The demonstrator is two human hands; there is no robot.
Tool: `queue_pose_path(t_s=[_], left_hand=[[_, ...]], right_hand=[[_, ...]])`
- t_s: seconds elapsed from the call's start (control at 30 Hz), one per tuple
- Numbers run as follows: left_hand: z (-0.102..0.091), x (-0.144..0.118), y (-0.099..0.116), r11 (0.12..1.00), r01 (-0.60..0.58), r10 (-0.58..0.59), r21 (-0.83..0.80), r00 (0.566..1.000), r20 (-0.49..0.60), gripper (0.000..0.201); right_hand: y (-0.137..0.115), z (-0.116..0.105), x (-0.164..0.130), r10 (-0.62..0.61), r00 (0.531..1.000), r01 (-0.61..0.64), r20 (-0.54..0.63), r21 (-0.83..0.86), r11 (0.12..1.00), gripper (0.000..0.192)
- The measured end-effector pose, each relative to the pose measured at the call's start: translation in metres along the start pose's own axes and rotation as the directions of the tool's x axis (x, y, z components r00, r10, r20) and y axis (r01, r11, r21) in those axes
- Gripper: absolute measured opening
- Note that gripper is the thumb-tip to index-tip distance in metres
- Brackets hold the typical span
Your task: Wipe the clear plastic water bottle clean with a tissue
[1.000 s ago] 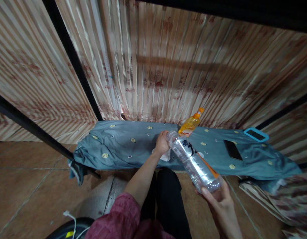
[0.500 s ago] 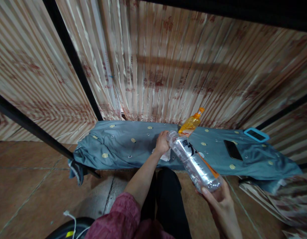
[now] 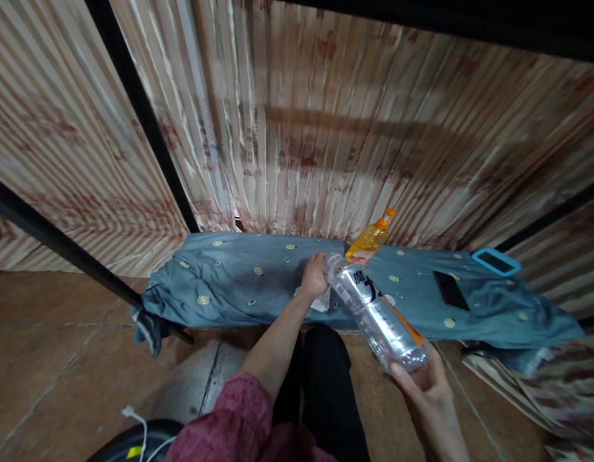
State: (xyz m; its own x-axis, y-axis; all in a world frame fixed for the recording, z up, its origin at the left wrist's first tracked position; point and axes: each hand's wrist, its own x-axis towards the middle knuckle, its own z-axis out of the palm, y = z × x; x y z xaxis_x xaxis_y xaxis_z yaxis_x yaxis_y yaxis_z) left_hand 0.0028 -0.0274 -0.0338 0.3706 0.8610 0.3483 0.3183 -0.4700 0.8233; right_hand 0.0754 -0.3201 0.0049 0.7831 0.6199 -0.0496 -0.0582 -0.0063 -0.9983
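A large clear plastic bottle (image 3: 381, 314) with a silver and orange label slants across the space in front of me, its neck toward the upper left. My right hand (image 3: 426, 378) grips it round the base. At the neck end, my left hand (image 3: 316, 274) is closed against the bottle, its fingertips partly hidden. A crumpled white tissue (image 3: 320, 300) shows just below my left hand; whether that hand touches it I cannot tell. Behind the neck stands a yellow dish soap bottle (image 3: 366, 244) with an orange cap, on the bench.
The long narrow bench (image 3: 234, 276) is covered in grey-blue cloth. On its right part lie a black phone (image 3: 451, 290) and a blue-framed device (image 3: 496, 260). Black metal posts (image 3: 142, 115) frame the striped curtain (image 3: 306, 160). A white cable (image 3: 139, 420) hangs over a black round object at lower left.
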Motion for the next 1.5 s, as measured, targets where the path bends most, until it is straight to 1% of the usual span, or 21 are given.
queue_pose_path(t_s=[0.27, 0.5, 0.7, 0.87, 1.03, 1.13, 1.27, 1.5], left_hand=[[0.001, -0.001, 0.000, 1.000, 0.004, -0.004, 0.003, 1.000, -0.010, 0.028], [-0.001, 0.000, 0.001, 1.000, 0.001, -0.001, -0.004, 1.000, -0.011, 0.029], [-0.002, 0.000, 0.003, 1.000, 0.013, -0.013, 0.016, 1.000, 0.004, 0.030], [-0.001, 0.000, 0.002, 1.000, 0.001, -0.001, -0.019, 1.000, -0.006, 0.027], [-0.001, 0.000, 0.004, 0.999, 0.024, -0.025, -0.036, 1.000, -0.019, 0.029], [-0.001, 0.000, 0.004, 0.998, 0.033, -0.034, -0.044, 0.999, -0.015, 0.028], [-0.001, -0.001, 0.003, 1.000, 0.012, -0.013, -0.022, 1.000, -0.008, 0.028], [0.001, -0.001, 0.002, 1.000, 0.009, -0.008, 0.013, 1.000, -0.023, 0.026]], right_hand=[[-0.004, -0.002, -0.004, 0.018, 1.000, -0.018, 0.015, 0.013, 1.000, 0.094], [0.002, -0.003, -0.001, 0.001, 1.000, -0.001, 0.013, 0.023, 1.000, 0.091], [0.003, -0.005, -0.001, 0.026, 1.000, -0.026, 0.014, 0.004, 1.000, 0.098], [0.001, -0.004, -0.002, 0.016, 1.000, -0.016, 0.016, -0.001, 1.000, 0.096], [0.001, -0.004, -0.001, 0.018, 1.000, -0.018, 0.002, -0.001, 1.000, 0.095], [-0.001, -0.002, -0.002, 0.016, 1.000, -0.016, 0.006, 0.011, 1.000, 0.094], [-0.008, 0.001, -0.006, 0.021, 1.000, -0.021, 0.009, 0.007, 1.000, 0.090], [-0.012, 0.003, -0.009, 0.028, 1.000, -0.027, 0.003, -0.019, 0.999, 0.094]])
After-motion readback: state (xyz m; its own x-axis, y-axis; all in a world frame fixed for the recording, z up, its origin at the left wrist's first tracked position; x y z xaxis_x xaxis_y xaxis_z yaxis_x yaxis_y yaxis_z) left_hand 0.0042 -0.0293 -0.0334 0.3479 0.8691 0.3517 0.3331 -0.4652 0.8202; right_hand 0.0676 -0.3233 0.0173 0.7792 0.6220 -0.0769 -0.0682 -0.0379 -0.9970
